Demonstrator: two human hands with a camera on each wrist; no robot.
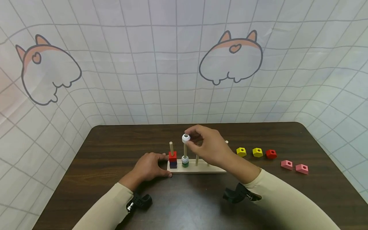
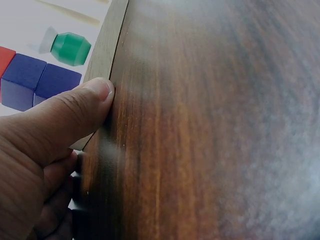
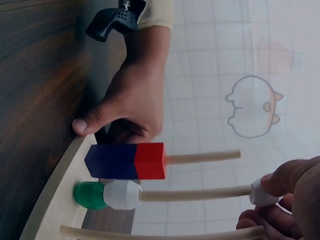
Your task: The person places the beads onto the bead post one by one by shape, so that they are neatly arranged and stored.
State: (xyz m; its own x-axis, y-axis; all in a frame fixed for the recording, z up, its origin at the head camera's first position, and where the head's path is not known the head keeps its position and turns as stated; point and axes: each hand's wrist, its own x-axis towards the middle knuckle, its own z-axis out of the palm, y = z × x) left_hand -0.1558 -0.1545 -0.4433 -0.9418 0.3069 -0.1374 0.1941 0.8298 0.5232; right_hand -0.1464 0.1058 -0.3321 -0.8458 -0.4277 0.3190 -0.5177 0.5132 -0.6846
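Observation:
Between thumb and fingers, my right hand (image 1: 214, 148) pinches a white bead (image 1: 186, 138) at the top of the second peg (image 3: 195, 194) of a wooden peg stand (image 1: 189, 170). Lower on that peg, another white bead (image 3: 122, 194) sits over a green bead (image 3: 90, 195). My left hand (image 1: 148, 166) grips the stand's left end, thumb (image 2: 97, 92) along its front edge. The first peg carries a red block (image 3: 150, 161) above dark blue blocks (image 3: 111, 161). A bare third peg (image 1: 197, 160) rises beside them; my right hand partly hides the pegs farther right.
To the right on the dark wooden table (image 1: 184, 204) lie two yellow blocks (image 1: 241, 152), a red block (image 1: 271, 154) and two pink blocks (image 1: 302, 169), each with a hole. A white grid-patterned curtain (image 1: 161, 73) hangs behind the table and along its sides.

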